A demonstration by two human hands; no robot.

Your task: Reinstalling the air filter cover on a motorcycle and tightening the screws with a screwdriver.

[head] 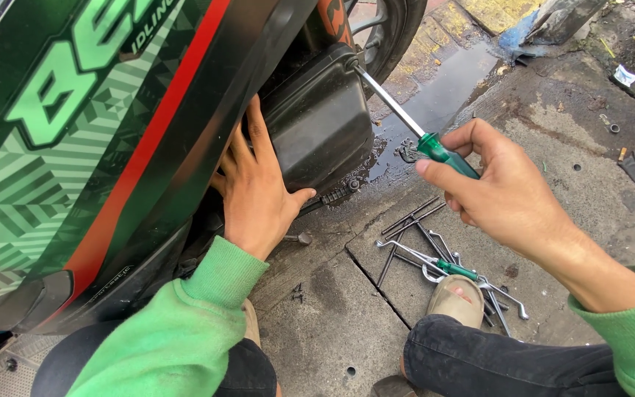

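Green screwdriver point(413, 125), black cover point(317, 117), loose tools point(435, 254)

Screwdriver point(413, 125) tip hidden in black cover point(317, 117); left hand's point(259, 191) fingertips tucked behind green panel point(75, 140).

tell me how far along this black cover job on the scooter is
Done: tools already lie spread on the concrete, and a loose bolt lies under the scooter. In hand: the right hand holds a green-handled screwdriver, tip at the black cover's upper corner screw, while the left hand braces the cover. Left: the cover is still on the scooter.
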